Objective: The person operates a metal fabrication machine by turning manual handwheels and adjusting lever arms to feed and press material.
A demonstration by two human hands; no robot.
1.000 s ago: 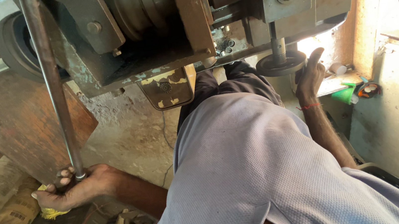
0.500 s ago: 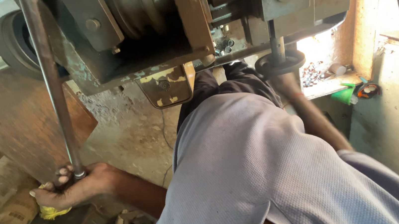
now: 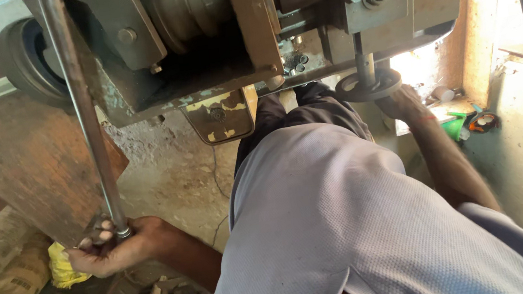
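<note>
**Right hand now on the handwheel**

A second ago the right hand (image 3: 404,101) was lifted open beside the small handwheel (image 3: 367,85); now it is closed around the wheel's rim under the machine (image 3: 209,35), so turning looks underway. The left hand (image 3: 112,246) keeps its fingers wrapped round the lower end of the long steel rod (image 3: 84,121). The person's shirt (image 3: 349,222) hides both forearms' middles, and the rod's top is cut off.

Dull grey steel rod (image 3: 84,114), dark metal handwheel (image 3: 368,85), chipped painted machine body (image 3: 197,42), rough concrete floor (image 3: 174,183).
</note>
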